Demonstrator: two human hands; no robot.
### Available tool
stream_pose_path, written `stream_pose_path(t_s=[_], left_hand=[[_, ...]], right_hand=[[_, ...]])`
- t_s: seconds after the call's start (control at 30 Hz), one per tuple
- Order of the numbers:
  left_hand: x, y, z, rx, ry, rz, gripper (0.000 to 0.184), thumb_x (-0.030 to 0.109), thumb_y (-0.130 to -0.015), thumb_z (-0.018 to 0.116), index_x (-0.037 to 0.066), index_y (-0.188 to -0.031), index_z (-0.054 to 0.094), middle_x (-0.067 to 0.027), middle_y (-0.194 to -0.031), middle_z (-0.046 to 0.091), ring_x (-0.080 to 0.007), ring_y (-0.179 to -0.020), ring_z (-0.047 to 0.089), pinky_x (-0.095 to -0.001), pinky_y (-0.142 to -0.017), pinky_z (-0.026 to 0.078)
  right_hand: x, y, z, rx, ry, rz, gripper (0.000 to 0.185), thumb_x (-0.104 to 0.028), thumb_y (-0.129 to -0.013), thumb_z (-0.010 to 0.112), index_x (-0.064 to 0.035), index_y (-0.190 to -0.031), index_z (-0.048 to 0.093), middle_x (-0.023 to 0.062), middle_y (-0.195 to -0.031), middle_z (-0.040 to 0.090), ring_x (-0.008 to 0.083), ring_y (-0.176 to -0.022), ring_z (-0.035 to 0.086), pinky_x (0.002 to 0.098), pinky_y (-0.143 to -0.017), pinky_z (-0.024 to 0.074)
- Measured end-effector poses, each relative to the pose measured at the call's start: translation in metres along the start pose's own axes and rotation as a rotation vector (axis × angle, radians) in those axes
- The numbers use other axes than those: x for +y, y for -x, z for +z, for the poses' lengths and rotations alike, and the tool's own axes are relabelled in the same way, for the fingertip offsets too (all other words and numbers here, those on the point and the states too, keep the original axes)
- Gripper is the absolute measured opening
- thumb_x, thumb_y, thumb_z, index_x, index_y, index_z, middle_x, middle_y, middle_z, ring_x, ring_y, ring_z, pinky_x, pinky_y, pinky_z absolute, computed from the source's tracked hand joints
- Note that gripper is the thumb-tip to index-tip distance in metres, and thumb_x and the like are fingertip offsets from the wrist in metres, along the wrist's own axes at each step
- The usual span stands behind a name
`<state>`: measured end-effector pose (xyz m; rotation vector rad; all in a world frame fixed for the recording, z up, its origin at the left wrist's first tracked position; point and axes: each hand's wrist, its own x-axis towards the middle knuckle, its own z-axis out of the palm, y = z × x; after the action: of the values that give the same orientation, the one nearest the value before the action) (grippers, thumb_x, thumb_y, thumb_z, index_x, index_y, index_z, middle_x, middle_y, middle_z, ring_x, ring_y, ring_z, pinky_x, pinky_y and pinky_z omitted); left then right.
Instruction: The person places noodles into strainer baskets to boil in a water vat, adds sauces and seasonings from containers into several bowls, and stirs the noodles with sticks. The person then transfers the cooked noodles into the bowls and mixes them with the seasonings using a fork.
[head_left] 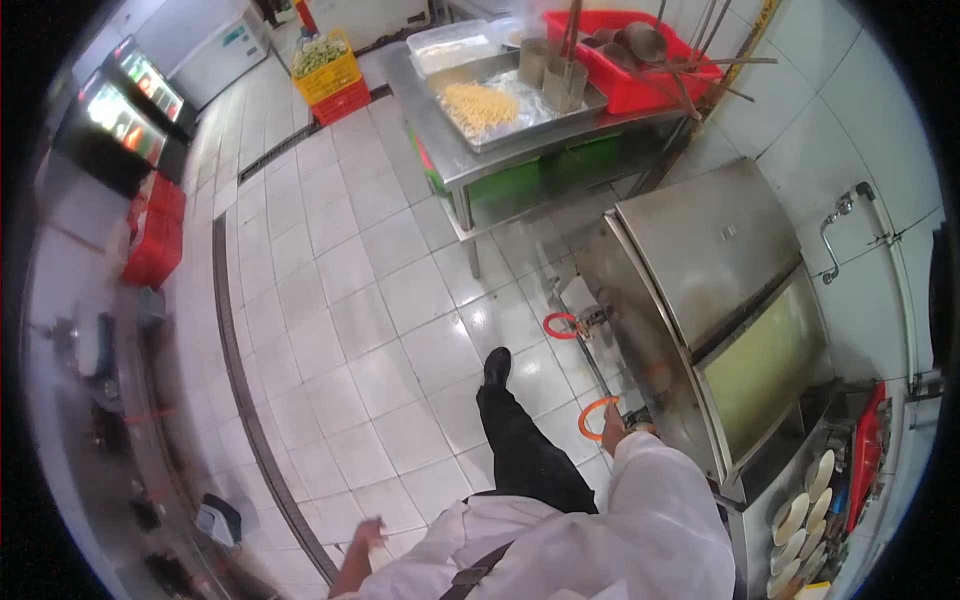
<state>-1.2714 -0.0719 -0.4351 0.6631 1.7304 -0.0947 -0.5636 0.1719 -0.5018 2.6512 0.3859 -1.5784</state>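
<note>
On the right, my right hand (614, 430) is at an orange ring-shaped handle (590, 418) low on the front of a steel cooker (640, 330). Its fingers appear closed on the ring's right side. A red ring handle (560, 326) is farther along the same pipe. Pale yellowish liquid (765, 365) fills the cooker's near section, while a steel lid (705, 250) covers the far one. My left hand (370, 533) hangs by my side above the floor, slightly blurred, fingers apart and holding nothing.
Ahead, a steel table (455, 170) carries a tray of yellow noodles (480, 107) and a red basket (640, 60) with ladles and sticks. Stacked crates (335, 85) stand beyond. A drain channel (240, 380) crosses the tiled floor. Stacked bowls (790, 520) are at lower right.
</note>
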Motion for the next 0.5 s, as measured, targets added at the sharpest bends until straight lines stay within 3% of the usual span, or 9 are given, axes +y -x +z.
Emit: stream_pose_path(t_s=[0.03,0.07,0.1,0.13,0.17,0.27,0.37,0.43,0.5], left_hand=[[0.065,-0.009,-0.032,0.1,0.166,-0.12,0.041,0.031,-0.088,0.058,0.001,-0.117,0.06,-0.0138,-0.1,0.067,-0.0264,-0.079,0.067,-0.0391,-0.063,0.056],[0.113,-0.03,-0.062,0.188,0.285,-0.034,0.035,0.025,-0.092,0.052,0.001,-0.117,0.059,-0.0131,-0.102,0.066,-0.025,-0.077,0.067,-0.0389,-0.06,0.056],[0.154,-0.053,-0.099,0.163,0.027,0.155,0.033,0.022,-0.096,0.045,0.001,-0.118,0.058,-0.0122,-0.106,0.065,-0.025,-0.077,0.067,-0.0388,-0.057,0.055],[0.213,-0.061,-0.128,0.218,0.198,0.094,0.049,0.038,-0.094,0.051,0.002,-0.128,0.052,-0.0122,-0.118,0.063,-0.03,-0.092,0.066,-0.0439,-0.066,0.055],[0.274,-0.071,-0.149,0.339,0.213,0.061,0.041,0.033,-0.096,0.048,0.0,-0.119,0.056,-0.0115,-0.107,0.065,-0.0259,-0.081,0.067,-0.0372,-0.058,0.053],[0.413,-0.108,-0.211,0.411,0.128,0.291,0.045,0.038,-0.094,0.051,-0.001,-0.114,0.06,-0.0113,-0.104,0.066,-0.0239,-0.079,0.066,-0.0368,-0.056,0.052],[0.582,-0.113,-0.248,0.566,-0.03,0.664,0.046,0.037,-0.095,0.054,-0.005,-0.114,0.062,-0.0137,-0.091,0.068,-0.0162,-0.078,0.062,-0.0309,-0.073,0.05],[0.699,-0.075,-0.247,0.522,0.147,0.968,0.043,0.032,-0.097,0.053,-0.002,-0.124,0.057,-0.0118,-0.107,0.066,-0.0166,-0.09,0.061,-0.0294,-0.077,0.049],[0.802,-0.024,-0.229,0.415,0.227,1.06,0.037,0.026,-0.098,0.053,0.001,-0.125,0.056,-0.0104,-0.115,0.064,-0.0161,-0.097,0.061,-0.0287,-0.082,0.049]], right_hand=[[-0.004,0.001,-0.003,-0.003,0.106,0.004,0.067,-0.062,-0.09,0.043,-0.0197,-0.141,0.045,0.0022,-0.151,0.035,0.0286,-0.14,0.028,0.0646,-0.105,0.0229],[-0.009,0.002,-0.004,-0.006,0.206,0.004,0.066,-0.062,-0.09,0.043,-0.0194,-0.14,0.046,0.0022,-0.151,0.036,0.0285,-0.14,0.029,0.0643,-0.105,0.0233],[-0.012,0.003,-0.005,-0.017,0.316,0.007,0.065,-0.061,-0.09,0.043,-0.0192,-0.14,0.047,0.0022,-0.15,0.037,0.0284,-0.139,0.03,0.0639,-0.105,0.0236],[-0.016,0.007,-0.007,-0.037,0.432,0.01,0.065,-0.061,-0.09,0.043,-0.019,-0.139,0.047,0.0023,-0.149,0.038,0.0283,-0.139,0.031,0.0635,-0.105,0.024],[-0.022,0.014,-0.009,-0.057,0.551,0.005,0.064,-0.061,-0.09,0.044,-0.0188,-0.139,0.048,0.0023,-0.148,0.039,0.0283,-0.138,0.032,0.0632,-0.105,0.0244],[-0.036,0.037,-0.009,-0.152,0.893,-0.02,0.063,-0.059,-0.09,0.044,-0.0182,-0.137,0.051,0.0023,-0.146,0.043,0.028,-0.136,0.036,0.062,-0.105,0.0255],[-0.057,0.058,-0.004,-0.242,1.172,-0.078,0.061,-0.058,-0.09,0.045,-0.0176,-0.135,0.053,0.0023,-0.144,0.046,0.0278,-0.135,0.039,0.0609,-0.105,0.0266],[-0.081,0.081,0.002,-0.286,1.31,-0.122,0.06,-0.057,-0.091,0.045,-0.0172,-0.134,0.055,0.0024,-0.143,0.048,0.0277,-0.134,0.041,0.0602,-0.105,0.0274],[-0.115,0.102,0.01,-0.306,1.382,-0.175,0.059,-0.056,-0.091,0.045,-0.0168,-0.133,0.056,0.0024,-0.141,0.05,0.0275,-0.132,0.043,0.0594,-0.105,0.0281]])
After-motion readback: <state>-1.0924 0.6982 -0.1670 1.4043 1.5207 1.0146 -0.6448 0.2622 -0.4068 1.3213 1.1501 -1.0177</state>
